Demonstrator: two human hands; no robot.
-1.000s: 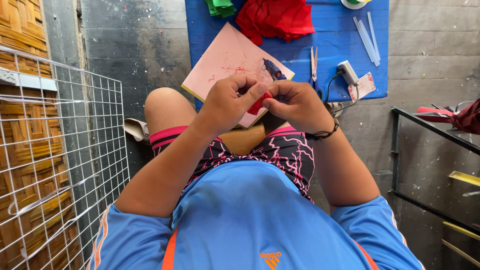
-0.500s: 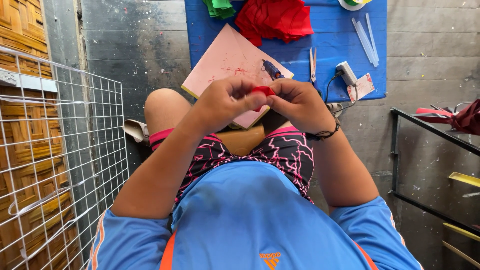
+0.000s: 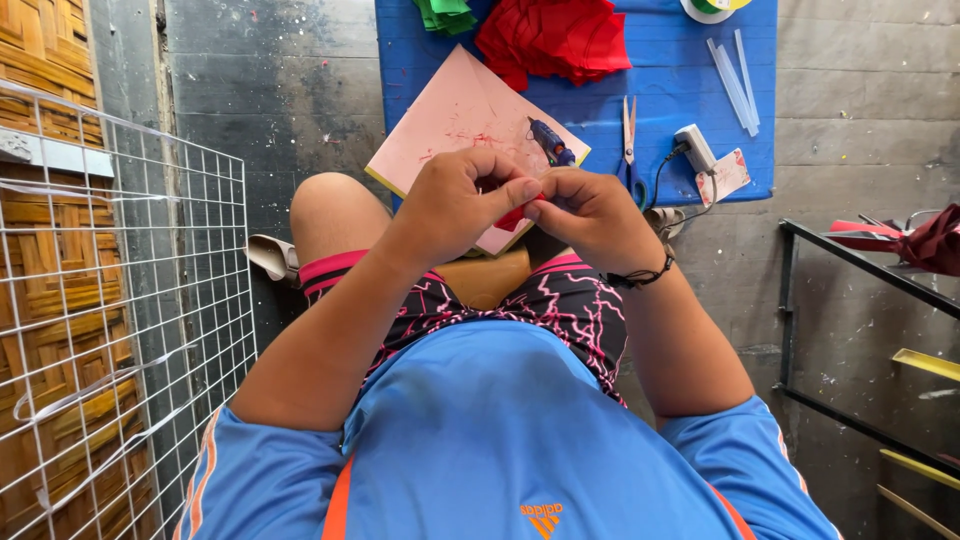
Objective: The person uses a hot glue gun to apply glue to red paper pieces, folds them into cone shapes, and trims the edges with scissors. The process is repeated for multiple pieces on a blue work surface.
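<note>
Between the two hands, held above the lap, sits a small scrap of red fabric [image 3: 514, 214], pinched from both sides. The left hand [image 3: 455, 200] curls around it from the left, thumb and forefinger closed on its edge; the right hand [image 3: 590, 212], wearing a dark cord bracelet [image 3: 640, 277] at the wrist, meets it from the right with fingertips pressed to the same piece. Both hands are clenched on the scrap, touching each other at the fingertips, so most of the fabric is hidden and its shape cannot be told.

Just beyond the hands lies a pink rectangular work board [image 3: 455, 115], marked with red smears, resting on a blue plastic sheet [image 3: 680, 90] spread on the concrete floor. Past the right hand's knuckles a small blue glue gun [image 3: 548, 142] lies on the board's far corner, with silver-bladed scissors [image 3: 629, 140] and a white plug adapter [image 3: 696, 147] further right. A pile of red fabric pieces [image 3: 555, 35] and some green ones [image 3: 445, 14] lie well beyond the hands.

By the look of it, the step in hand is folding or rolling the scrap between the fingertips. Any next move calls for keeping the pinch firm so the fold does not spring open.
</note>
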